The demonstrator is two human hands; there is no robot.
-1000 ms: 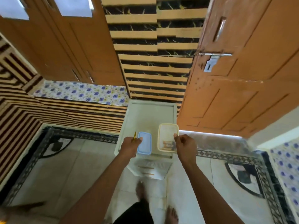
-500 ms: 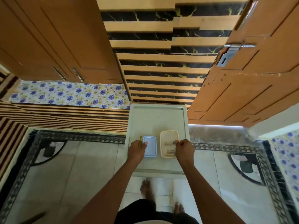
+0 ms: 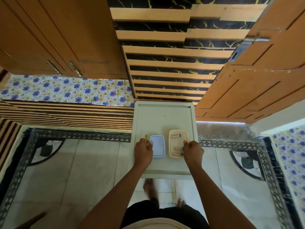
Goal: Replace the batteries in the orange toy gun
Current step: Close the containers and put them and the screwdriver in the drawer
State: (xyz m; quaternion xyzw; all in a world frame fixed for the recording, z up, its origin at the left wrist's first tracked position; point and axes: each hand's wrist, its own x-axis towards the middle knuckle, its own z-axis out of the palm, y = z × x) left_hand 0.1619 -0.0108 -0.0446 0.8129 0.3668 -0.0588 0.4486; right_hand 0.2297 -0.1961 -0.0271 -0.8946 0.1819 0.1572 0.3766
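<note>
Left hand point(image 3: 143, 152): lower centre of the frame, forearm rising from the bottom edge; fingers curled around a thin yellow tool point(image 3: 145, 138) whose tip points toward the top of the frame; thumb side touching the left edge of the blue lid point(image 3: 157, 146).
Right hand point(image 3: 193, 151): mirrored on the right, forearm from the bottom edge; fingers pinched on the near right rim of the beige container point(image 3: 178, 143); what lies under the fingertips cannot be told.
Container contents: small cylindrical items, apparently batteries point(image 3: 176, 136), one near the far end, others near the hand; too small to count.
Orange toy gun: not visible in this view.
Worktop point(image 3: 164, 118): pale, raised lip all round; lid and container side by side, just apart, in the near half; far half bare.
Edges: container close to the right lip; tool and left hand close to the left lip; near lip just below both wrists.
Surroundings: striped wall beyond the far edge; wooden door at the upper right; tiled floor and bare feet at the bottom.
Change: against the earlier frames the worktop fills more of the frame and sits lower; both hands keep the same holds on tool and container rim; lid and container unmoved.
</note>
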